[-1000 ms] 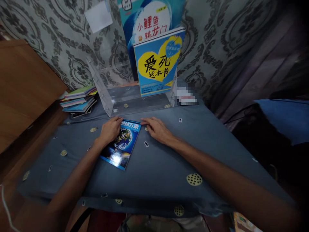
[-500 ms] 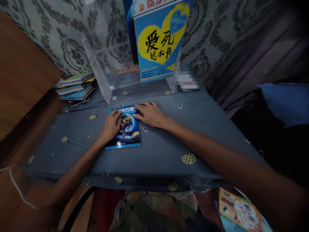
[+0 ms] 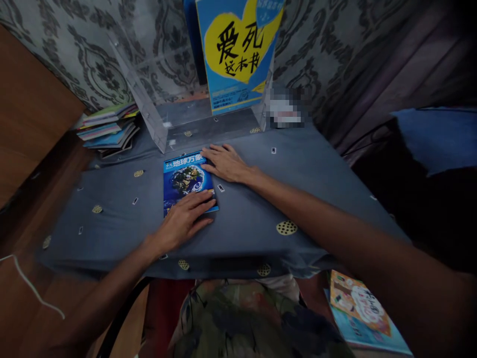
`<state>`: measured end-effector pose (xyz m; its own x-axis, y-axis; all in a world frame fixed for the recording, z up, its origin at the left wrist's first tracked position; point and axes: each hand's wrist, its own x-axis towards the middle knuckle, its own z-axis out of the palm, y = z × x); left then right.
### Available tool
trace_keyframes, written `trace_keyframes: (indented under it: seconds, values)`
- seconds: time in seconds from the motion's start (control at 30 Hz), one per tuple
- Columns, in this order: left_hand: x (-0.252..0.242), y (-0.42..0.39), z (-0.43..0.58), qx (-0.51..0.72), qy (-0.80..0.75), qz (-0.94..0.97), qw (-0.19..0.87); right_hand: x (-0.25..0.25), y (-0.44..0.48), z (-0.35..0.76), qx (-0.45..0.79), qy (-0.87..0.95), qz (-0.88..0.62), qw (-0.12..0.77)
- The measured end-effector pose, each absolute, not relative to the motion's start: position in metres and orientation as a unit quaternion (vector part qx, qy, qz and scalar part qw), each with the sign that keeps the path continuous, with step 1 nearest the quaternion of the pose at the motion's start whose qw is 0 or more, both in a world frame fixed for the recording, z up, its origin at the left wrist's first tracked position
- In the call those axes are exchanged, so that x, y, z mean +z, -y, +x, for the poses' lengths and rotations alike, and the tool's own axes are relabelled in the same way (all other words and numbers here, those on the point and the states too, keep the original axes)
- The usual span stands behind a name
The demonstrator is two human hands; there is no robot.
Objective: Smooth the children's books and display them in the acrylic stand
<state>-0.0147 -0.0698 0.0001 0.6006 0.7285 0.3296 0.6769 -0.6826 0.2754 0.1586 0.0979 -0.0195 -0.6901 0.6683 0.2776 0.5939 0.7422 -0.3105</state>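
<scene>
Rests both hands on or about the small blue book, opened out flat, with no grip closed around it. Lays the left hand (image 3: 186,215) palm down across the lower part of the blue book (image 3: 188,174), fingers straight and pointing to the right, almost side by side, with the thumb apart, past the lower edge and over the desk (image 3: 246,214). Sets the right hand (image 3: 225,163) at the upper right corner, fingers slightly spread and pointing left, tips over the end of the white title and the rest of the palm beyond the cover. Leaves the picture of the Earth visible between the two. Has the blue book lying face up on the grey-blue cloth, just in front of a clear stand (image 3: 143,94). Sees in that stand, towards its right side, an upright yellow-heart book (image 3: 238,62), with a dark blue edge of something behind it. Has farther off to the left an uneven stack of books (image 3: 108,130), and right of the stand a pixelated pale object (image 3: 285,112), too blurred to identify. Shows below the desk, at lower right, an orange-and-blue book (image 3: 367,311), and at lower left a white cord (image 3: 35,288).
</scene>
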Motion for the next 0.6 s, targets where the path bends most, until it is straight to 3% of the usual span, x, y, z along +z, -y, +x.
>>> trace_keyframes:
  seconds: [0.33,0.6]
  values:
    - [-0.011,0.071,-0.013,0.259,-0.394,0.881,-0.044,-0.016,-0.048,0.182,0.135,0.929,-0.247,0.238]
    - [-0.006,0.073,-0.013,0.233,-0.421,0.876,0.004,-0.015,-0.022,0.199,0.232,0.906,-0.248,0.252]
